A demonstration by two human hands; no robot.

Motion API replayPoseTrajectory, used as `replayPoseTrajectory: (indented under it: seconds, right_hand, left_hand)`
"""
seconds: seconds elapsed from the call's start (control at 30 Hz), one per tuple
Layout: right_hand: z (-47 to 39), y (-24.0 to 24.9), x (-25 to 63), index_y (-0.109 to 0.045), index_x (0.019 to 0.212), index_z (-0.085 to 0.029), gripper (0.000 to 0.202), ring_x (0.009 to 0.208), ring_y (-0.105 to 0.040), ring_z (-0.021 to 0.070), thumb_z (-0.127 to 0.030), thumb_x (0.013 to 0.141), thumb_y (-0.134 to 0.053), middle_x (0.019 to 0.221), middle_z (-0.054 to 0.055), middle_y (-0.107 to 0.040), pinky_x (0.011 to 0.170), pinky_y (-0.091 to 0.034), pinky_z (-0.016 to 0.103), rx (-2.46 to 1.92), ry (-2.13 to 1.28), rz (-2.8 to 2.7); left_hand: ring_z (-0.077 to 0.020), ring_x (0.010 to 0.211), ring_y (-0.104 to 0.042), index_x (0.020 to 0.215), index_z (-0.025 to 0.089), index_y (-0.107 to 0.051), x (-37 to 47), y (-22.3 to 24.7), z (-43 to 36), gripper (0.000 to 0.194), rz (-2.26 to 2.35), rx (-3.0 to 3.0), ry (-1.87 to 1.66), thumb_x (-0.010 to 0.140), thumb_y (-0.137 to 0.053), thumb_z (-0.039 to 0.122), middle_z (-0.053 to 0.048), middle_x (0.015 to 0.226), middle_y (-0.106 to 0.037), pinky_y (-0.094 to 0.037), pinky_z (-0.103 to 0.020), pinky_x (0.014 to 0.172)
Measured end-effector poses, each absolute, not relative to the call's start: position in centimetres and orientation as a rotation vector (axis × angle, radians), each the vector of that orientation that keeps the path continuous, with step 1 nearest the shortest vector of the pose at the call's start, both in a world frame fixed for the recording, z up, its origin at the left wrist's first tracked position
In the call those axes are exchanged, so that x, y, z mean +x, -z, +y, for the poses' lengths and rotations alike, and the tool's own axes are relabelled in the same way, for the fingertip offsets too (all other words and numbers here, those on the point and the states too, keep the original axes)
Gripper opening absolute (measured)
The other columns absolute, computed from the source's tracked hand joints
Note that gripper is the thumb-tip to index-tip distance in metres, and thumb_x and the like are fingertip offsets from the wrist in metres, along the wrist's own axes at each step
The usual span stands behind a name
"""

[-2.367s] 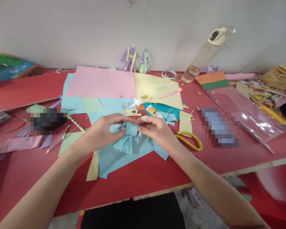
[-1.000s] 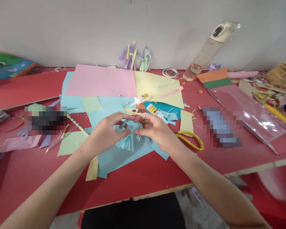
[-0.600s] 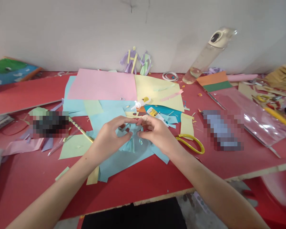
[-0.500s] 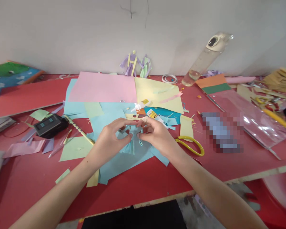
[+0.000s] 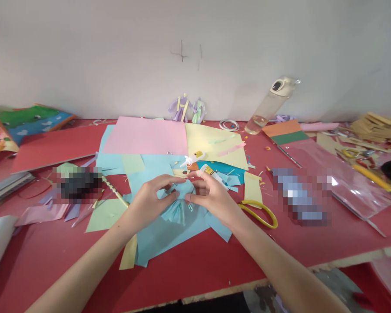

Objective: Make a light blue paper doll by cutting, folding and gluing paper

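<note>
Between my two hands is a small light-blue paper figure (image 5: 177,211), with a pleated, skirt-like lower part that fans out. My left hand (image 5: 152,198) grips its left side between thumb and fingers. My right hand (image 5: 212,194) pinches the right side near the top; a small blue loop hangs by its thumb. Fingers partly hide the figure's upper part. Beneath lie light-blue paper sheets (image 5: 163,243). Just beyond my fingers are a white glue bottle (image 5: 193,159) with a yellow label and a second similar bottle (image 5: 211,171). Yellow-handled scissors (image 5: 260,215) lie right of my right hand.
Pink paper (image 5: 146,135) and yellow paper (image 5: 215,141) lie behind. Two paper dolls (image 5: 182,108) lean against the wall. A tilted water bottle (image 5: 267,106) stands at back right. A patterned pencil (image 5: 115,191) and paper scraps lie left. The red table's (image 5: 195,269) front edge is near me.
The camera view has tilted up, so everything sits lower in the picture. My fingers have shifted slightly on the blue paper figure, and more of its upper part now shows.
</note>
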State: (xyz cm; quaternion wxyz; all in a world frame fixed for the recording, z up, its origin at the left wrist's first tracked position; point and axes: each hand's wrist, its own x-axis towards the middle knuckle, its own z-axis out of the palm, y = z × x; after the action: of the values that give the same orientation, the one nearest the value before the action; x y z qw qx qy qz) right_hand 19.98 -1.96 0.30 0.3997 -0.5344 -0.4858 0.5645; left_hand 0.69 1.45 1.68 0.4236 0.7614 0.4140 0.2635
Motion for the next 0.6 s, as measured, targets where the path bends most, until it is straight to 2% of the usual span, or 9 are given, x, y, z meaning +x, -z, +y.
replayPoseTrajectory:
  seconds: [0.13, 0.3, 0.6]
  right_hand:
    - [-1.85, -0.08, 20.07, -0.055, 0.120, -0.024, 0.046, 0.078, -0.070, 0.0194, -0.029, 0.078, -0.074, 0.083, 0.001, -0.068, 0.079, -0.055, 0.039, -1.364, -1.544, -1.263]
    - [-1.77, 0.45, 20.27, -0.055, 0.123, -0.023, 0.054, 0.084, -0.072, 0.0214, -0.024, 0.074, -0.077, 0.090, 0.002, -0.070, 0.082, -0.056, 0.040, -1.365, -1.591, -1.336]
    - [-1.99, -0.10, 20.14, -0.049, 0.130, -0.023, 0.062, 0.082, -0.071, 0.0206, -0.020, 0.074, -0.075, 0.089, 0.002, -0.068, 0.075, -0.057, 0.037, -1.413, -1.596, -1.269]
  left_hand:
    - [-0.0197, 0.095, -0.064, 0.112, 0.026, -0.068, 0.69, -1.79, 1.67, 0.027, 1.012, 1.913, -0.658, 0.088, -0.057, 0.024, -0.004, 0.113, -0.070, -0.052, -0.034, 0.083]
    - [-0.0200, 0.097, -0.065, 0.109, 0.026, -0.069, 0.49, -1.86, 1.82, 0.025, 0.931, 1.945, -0.608, 0.087, -0.057, 0.024, -0.005, 0.113, -0.071, -0.053, -0.033, 0.085]
    - [-0.0187, 0.093, -0.065, 0.114, 0.027, -0.069, 0.34, -2.07, 1.88, 0.032, 0.947, 1.896, -0.548, 0.083, -0.064, 0.025, -0.004, 0.116, -0.070, -0.056, -0.032, 0.084]
